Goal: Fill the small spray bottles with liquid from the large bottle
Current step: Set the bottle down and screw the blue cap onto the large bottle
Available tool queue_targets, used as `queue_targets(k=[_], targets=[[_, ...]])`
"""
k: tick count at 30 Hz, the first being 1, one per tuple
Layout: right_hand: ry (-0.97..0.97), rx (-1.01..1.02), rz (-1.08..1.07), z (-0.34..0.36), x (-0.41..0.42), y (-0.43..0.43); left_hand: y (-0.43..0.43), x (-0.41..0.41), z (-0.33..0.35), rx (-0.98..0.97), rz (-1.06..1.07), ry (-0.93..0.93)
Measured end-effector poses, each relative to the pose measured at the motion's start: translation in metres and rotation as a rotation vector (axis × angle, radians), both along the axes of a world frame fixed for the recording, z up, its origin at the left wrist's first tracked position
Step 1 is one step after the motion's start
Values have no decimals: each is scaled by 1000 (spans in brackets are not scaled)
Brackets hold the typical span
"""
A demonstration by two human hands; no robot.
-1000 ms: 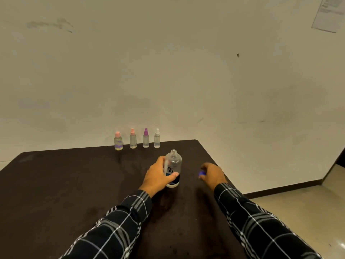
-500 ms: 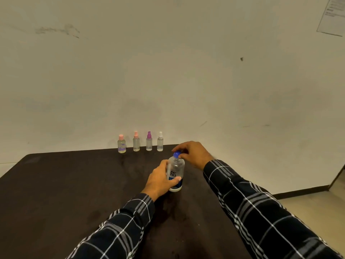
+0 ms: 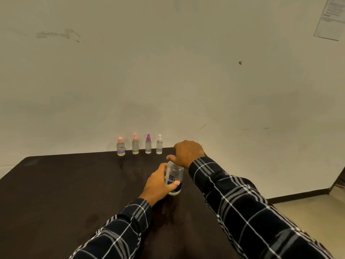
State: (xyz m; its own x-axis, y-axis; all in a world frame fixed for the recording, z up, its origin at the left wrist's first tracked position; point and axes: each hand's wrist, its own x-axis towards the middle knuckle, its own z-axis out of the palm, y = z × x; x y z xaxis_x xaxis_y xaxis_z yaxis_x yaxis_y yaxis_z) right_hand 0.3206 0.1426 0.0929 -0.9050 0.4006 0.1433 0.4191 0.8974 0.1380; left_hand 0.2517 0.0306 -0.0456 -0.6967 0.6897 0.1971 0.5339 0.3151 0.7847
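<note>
From the head camera, the large bottle (image 3: 175, 177) stands upright on the dark brown table (image 3: 65, 193), right of the middle and not far from the far edge. It is clear plastic, and its white and blue label shows the letters "re-nu" in dark print. The smaller print below is too small to read.

The left hand (image 3: 158, 186) grasps the bottle's body from the left, with the thumb across the label. The right hand (image 3: 188, 152) is curled over the bottle's top, its fingers and thumb pinching the blue cap (image 3: 175, 156). Only a sliver of the cap shows. Both sleeves are dark plaid with white lines.

Four small spray bottles stand in a row along the far edge, close together but apart. From left to right they are a pink-capped bottle (image 3: 121, 147), a peach-capped bottle (image 3: 135, 145), a purple-capped bottle (image 3: 148, 145) and a white-capped bottle (image 3: 159, 145). The pink-capped one has a purple label whose writing cannot be read. All four are clear, and I cannot tell how full they are.

The tabletop looks matte, with faint smudges near the middle. Behind it is an off-white wall (image 3: 168, 71) with grey scuffs at the upper left and one small dark mark to the right. A printed sheet (image 3: 331, 17) hangs at the wall's top right, its text blurred. A dark baseboard (image 3: 298, 194) meets a pale floor (image 3: 308, 217) beyond the table's right edge.
</note>
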Motion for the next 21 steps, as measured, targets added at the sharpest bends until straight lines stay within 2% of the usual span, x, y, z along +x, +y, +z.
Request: queue_targets(k=[2,4,6,8,11,14,21], targets=[[22,-8,-79,-3,3,1,-1,0,-1,2,8,11],[65,-144,-123,-1,5,8,0,-1,0,-8,12,17],[111,-363,-53,5,8,19,2,-3,1,-25,4,4],[39,-460,115,12,11,26,3,-4,1,-29,0,-4],[-68,-412,203,11,10,25,2,-4,0,-31,2,4],[-1,-383,192,10,7,22,2,-5,0,-32,3,-8],[-2,-179,62,3,4,10,1,-3,0,-34,11,13]])
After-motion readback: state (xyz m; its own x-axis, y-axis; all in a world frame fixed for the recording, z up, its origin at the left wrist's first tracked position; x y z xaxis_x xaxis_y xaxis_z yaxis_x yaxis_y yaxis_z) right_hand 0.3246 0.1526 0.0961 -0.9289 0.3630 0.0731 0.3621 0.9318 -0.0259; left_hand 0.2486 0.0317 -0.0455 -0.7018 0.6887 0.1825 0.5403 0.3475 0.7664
